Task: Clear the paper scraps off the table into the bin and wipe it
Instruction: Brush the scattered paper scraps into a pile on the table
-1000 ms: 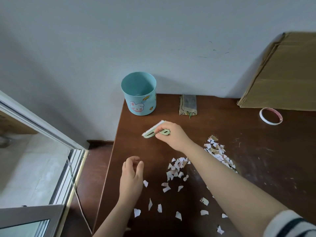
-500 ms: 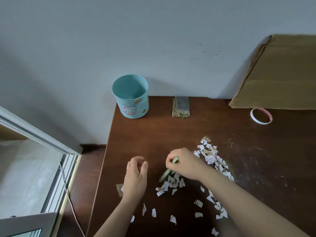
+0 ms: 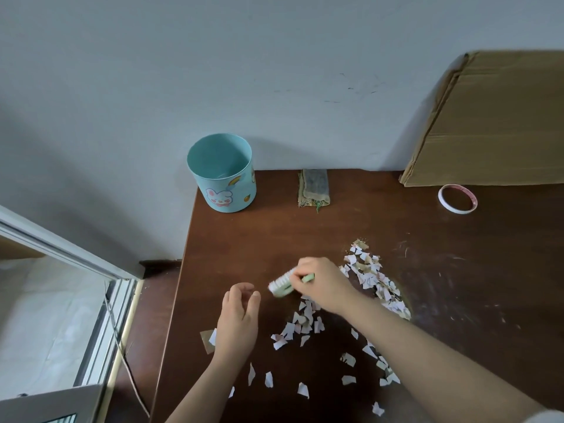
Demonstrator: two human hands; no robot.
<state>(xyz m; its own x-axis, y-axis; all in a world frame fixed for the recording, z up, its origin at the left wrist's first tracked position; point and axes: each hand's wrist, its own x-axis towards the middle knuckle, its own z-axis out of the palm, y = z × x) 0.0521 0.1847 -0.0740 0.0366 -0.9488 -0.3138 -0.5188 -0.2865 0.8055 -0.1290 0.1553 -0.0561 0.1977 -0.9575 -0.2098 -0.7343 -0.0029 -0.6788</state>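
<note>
Torn white and pink paper scraps (image 3: 305,323) lie scattered over the dark brown table (image 3: 381,227), with a denser pile (image 3: 374,276) to the right. My right hand (image 3: 323,283) grips a small green brush (image 3: 282,285) with white bristles, held just above the scraps. My left hand (image 3: 238,322) hovers near the table's left edge with fingers loosely curled and nothing in it. A light blue bin (image 3: 222,174) with a rabbit picture stands at the table's back left corner. A folded cloth (image 3: 313,189) lies by the wall.
A flattened cardboard box (image 3: 488,120) leans on the wall at the back right. A roll of tape (image 3: 457,199) lies in front of it. The table's left edge drops to a floor with a cable (image 3: 122,346) and a sliding door frame (image 3: 106,325).
My right hand swept the brush down into the scraps, then lifted it back up and to the left. The scraps in the middle shifted toward me. My left hand stayed near the left edge.
</note>
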